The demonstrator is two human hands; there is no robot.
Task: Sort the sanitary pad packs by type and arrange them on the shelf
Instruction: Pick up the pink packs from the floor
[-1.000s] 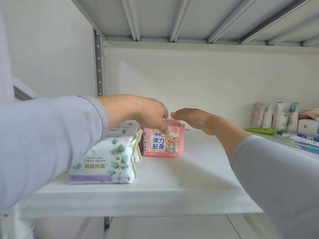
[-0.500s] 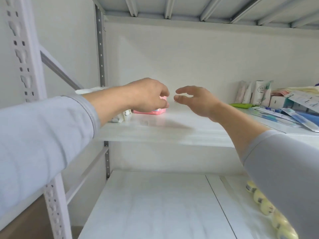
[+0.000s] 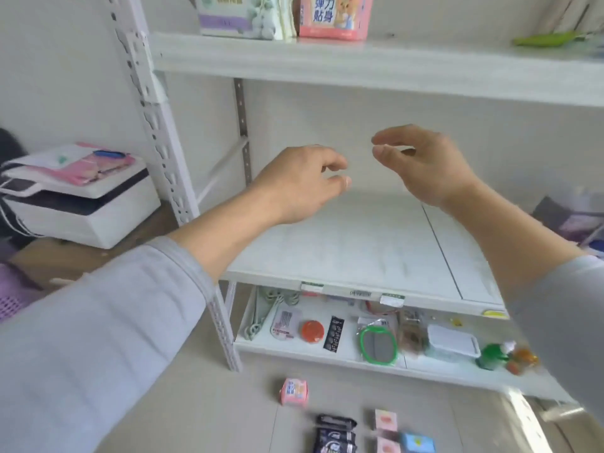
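Observation:
On the upper shelf [image 3: 359,60] stand a white leaf-print pad pack [image 3: 242,18] and, right of it, a pink pad pack [image 3: 335,16]. My left hand [image 3: 300,184] and my right hand [image 3: 421,161] hover in front of the middle shelf [image 3: 359,250], fingers loosely curled, holding nothing. On the floor below lie a small pink pad pack [image 3: 294,391], black pad packs [image 3: 335,433], pale pink packs [image 3: 386,431] and a blue pack [image 3: 418,443].
The bottom shelf [image 3: 327,354] holds a green-rimmed mirror [image 3: 379,344], a red lid [image 3: 312,331], a clear box [image 3: 452,343] and small items. A white printer [image 3: 78,197] with papers sits left of the rack post [image 3: 163,158]. A green item [image 3: 549,39] lies on the upper shelf at right.
Both hands have come away from the pink pack on the upper shelf and dropped to the middle shelf level. The view has tilted down, revealing the floor packs.

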